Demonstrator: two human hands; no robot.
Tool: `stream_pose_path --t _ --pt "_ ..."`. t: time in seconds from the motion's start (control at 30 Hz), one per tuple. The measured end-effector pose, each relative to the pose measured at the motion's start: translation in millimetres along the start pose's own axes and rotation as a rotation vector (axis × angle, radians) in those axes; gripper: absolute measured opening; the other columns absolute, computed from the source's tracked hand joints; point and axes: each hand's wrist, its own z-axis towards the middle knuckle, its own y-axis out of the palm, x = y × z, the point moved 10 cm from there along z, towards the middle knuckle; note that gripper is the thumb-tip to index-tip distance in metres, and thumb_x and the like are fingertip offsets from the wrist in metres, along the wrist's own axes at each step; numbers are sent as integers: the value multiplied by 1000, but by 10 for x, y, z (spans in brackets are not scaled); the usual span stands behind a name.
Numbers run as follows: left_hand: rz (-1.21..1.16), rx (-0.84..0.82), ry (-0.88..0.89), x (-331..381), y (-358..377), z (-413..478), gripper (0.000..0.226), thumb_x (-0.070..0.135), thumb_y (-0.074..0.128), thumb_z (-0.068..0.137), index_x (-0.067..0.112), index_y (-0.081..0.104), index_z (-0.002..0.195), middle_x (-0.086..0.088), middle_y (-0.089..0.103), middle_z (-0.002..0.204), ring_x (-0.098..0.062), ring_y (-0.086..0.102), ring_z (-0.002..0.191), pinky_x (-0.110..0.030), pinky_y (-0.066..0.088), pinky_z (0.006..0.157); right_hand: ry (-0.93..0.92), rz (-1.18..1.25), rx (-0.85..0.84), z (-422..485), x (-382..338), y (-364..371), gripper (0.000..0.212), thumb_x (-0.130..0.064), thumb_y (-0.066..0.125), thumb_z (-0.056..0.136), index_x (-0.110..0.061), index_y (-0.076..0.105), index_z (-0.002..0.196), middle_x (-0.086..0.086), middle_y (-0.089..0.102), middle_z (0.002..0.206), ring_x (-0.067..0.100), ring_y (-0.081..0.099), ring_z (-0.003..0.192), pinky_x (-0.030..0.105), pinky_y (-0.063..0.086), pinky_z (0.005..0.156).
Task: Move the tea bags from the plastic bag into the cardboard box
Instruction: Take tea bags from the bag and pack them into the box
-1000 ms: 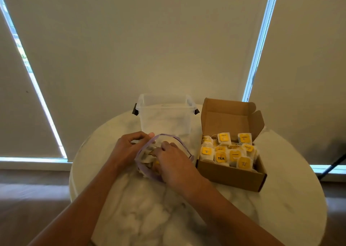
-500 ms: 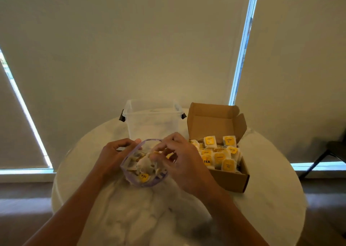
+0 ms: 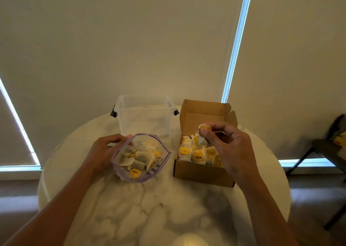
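Head view: cardboard box holds tea bags — plastic bag too.

Drawn blinds, marble table, dark chair

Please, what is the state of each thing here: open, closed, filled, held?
plastic bag: open, left hand holds its rim, loose tea bags inside
cardboard box: lid open, packed tea bags inside
clear bin: no lid, looks empty
held tea bag: pinched by right hand, over the box
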Motion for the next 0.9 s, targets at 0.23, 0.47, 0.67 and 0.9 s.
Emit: stream_pose_path --t 0.23,0.47,0.67,0.9 --pt "-45 -16 9 27 23 -27 51 74 80 80 26 87 95 1 83 92 -24 79 93 -49 64 91 -27 -147 -54 59 -71 -144 14 -37 81 90 -31 80 102 -14 80 88 5 77 82 21 62 73" --pt "21 4 1 12 5 -8 13 37 79 98 28 87 92 4 83 92 -20 79 93 -48 62 93 40 -257 -28 58 115 -111 10 -41 81 89 -35 78 97 -15 78 90 3 77 79 14 58 64" --pt "17 6 -14 7 13 -14 12 34 79 98 26 87 93 2 83 92 -23 79 93 -49 63 92 110 -195 -76 40 198 47 10 -38 80 91 -31 78 98 -13 77 91 4 77 77 16 58 59" --pt "-1 -4 21 53 2 -32 37 64 81 85 29 86 93 3 83 92 -22 79 94 -49 62 92 70 -161 -102 94 61 -112 16 -48 79 89 -36 80 99 -13 77 90 1 66 68 17 52 54"
